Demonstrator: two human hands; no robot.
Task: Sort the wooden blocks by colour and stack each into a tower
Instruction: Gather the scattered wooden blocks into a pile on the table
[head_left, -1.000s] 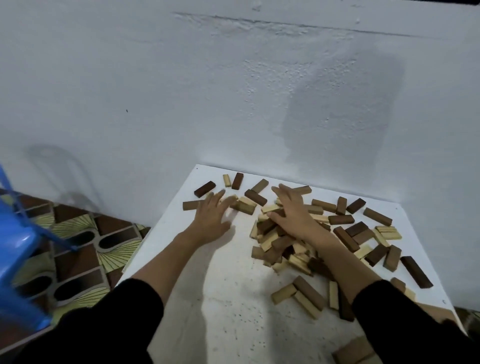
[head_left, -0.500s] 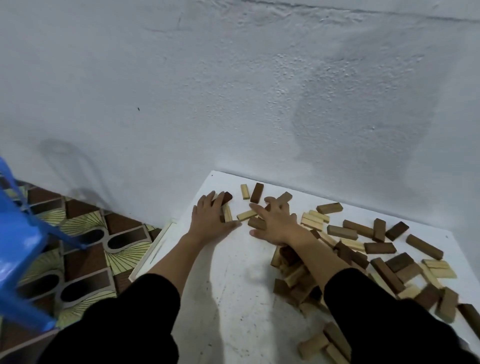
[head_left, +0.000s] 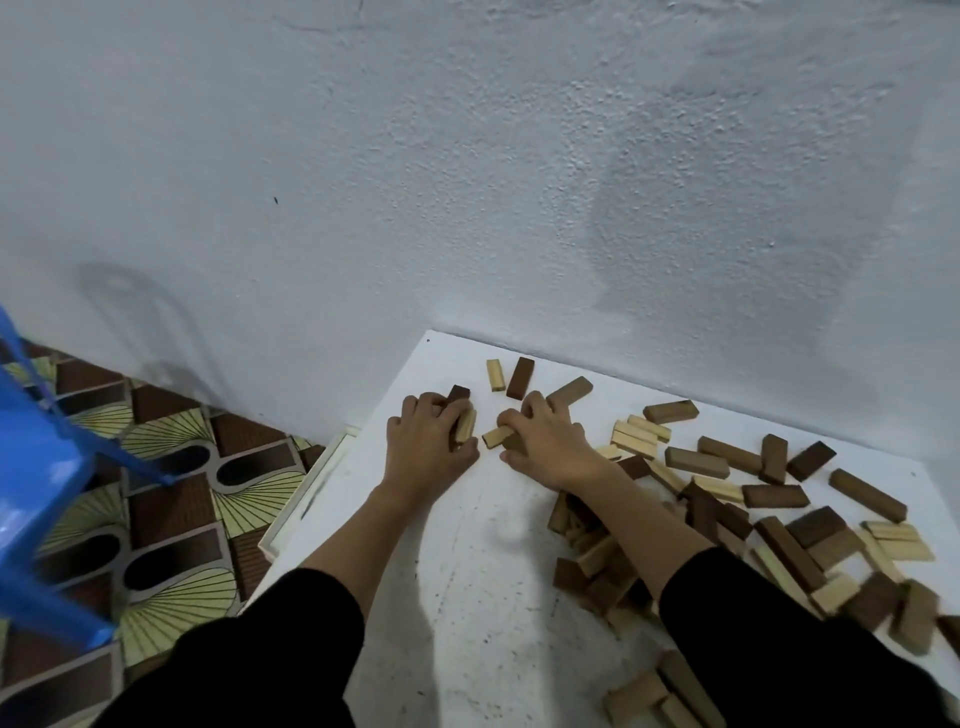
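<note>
Resting on the white worktop (head_left: 467, 597) near its far left corner, the left hand (head_left: 423, 447) has its grip curled round a pale block (head_left: 466, 427) and a dark block (head_left: 458, 395). Just right of it, the right hand (head_left: 545, 441) pinches another pale block (head_left: 496, 435). Beyond the hands lie a pale, a dark (head_left: 520, 378) and a mid-brown block (head_left: 570, 391), apart from each other. Right of the right hand spreads the unsorted heap of blocks (head_left: 779, 519).
</note>
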